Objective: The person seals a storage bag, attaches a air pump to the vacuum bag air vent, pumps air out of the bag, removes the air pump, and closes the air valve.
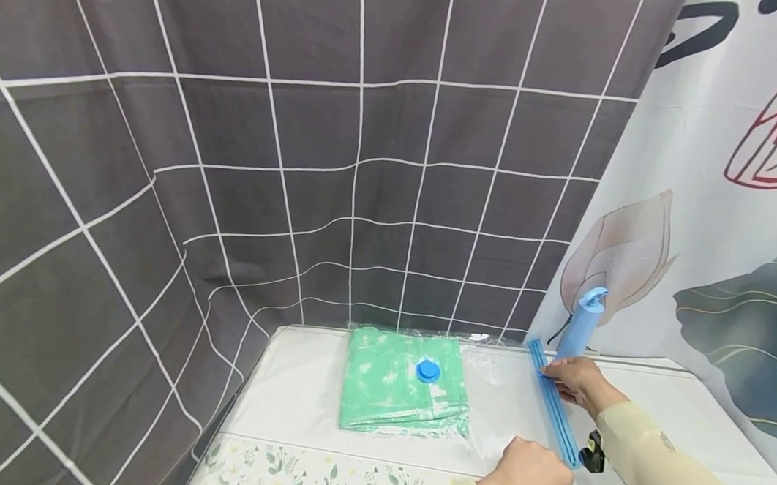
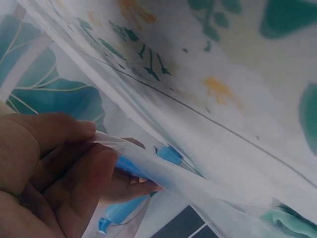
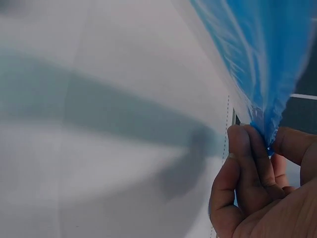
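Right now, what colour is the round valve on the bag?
Blue. The valve sits on the clear vacuum bag over folded green fabric; the head view shows it best.

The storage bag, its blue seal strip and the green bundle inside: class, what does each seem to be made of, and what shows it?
Storage bag: thin clear plastic film, glossy; the table shows through it.
Blue seal strip: seemingly stiffer moulded plastic, ridged lengthwise; right hand and left hand pinch it.
Green bundle: probably folded fabric, matte and mottled, with soft layered edges.
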A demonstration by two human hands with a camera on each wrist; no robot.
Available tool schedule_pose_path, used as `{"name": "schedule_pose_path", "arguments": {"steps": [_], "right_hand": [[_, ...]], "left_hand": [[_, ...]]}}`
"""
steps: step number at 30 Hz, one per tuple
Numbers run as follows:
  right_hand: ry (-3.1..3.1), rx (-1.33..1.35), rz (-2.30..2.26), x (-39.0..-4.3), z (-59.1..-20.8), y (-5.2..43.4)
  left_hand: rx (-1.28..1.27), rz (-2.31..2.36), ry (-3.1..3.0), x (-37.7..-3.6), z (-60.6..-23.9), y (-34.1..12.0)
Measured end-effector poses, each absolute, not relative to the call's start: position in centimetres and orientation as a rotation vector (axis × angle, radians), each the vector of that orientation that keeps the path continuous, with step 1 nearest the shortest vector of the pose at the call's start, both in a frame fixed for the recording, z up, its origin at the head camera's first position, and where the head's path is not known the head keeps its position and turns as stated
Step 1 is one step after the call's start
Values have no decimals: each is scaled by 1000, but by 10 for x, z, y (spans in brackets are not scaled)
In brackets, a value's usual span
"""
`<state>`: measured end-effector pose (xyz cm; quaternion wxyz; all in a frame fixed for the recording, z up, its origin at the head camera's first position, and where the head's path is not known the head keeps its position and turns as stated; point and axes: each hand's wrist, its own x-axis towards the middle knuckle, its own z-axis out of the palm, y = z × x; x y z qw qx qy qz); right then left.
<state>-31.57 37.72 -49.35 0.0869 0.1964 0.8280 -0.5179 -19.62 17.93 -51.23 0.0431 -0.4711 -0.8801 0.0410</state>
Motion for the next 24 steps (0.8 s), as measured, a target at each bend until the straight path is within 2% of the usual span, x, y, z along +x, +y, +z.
{"name": "schedule_pose_path", "arguments": {"steps": [24], "right_hand": [[2531, 618, -1537, -346, -498, 371]], "left_hand": [[-1522, 64, -2729, -201, -516, 178]]}}
